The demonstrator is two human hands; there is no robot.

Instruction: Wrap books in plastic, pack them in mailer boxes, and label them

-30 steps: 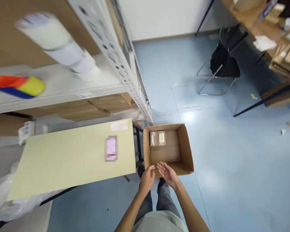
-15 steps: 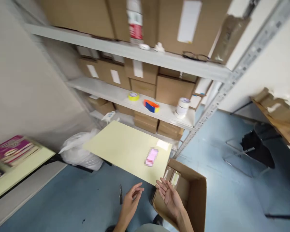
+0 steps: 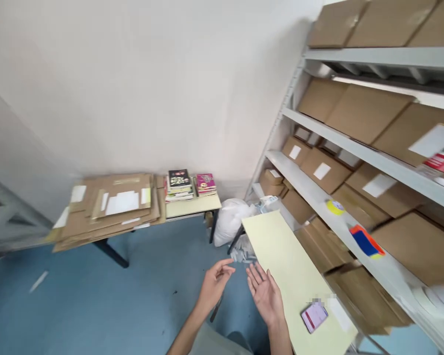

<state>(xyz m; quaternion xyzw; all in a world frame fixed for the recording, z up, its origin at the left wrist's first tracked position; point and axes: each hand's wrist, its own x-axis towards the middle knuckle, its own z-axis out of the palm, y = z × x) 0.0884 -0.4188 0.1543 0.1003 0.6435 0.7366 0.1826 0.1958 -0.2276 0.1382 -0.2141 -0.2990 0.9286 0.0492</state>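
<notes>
My left hand hovers over the floor with its fingers loosely curved and apart, holding nothing. Beside it, my right hand is turned palm up with the fingers spread, also holding nothing. The right hand is nearest to a pale yellow table, overlapping its left edge in the view. On that table lie a phone with a lit screen and a white paper.
Shelves with cardboard boxes line the right; yellow tape sits there. Along the wall, a table bears flattened cardboard and stacked books. White bags stand between the tables.
My view has swung left, bringing the wall and the table with cardboard and books into sight. The open carton on the floor has left the view. Both hands stay empty.
</notes>
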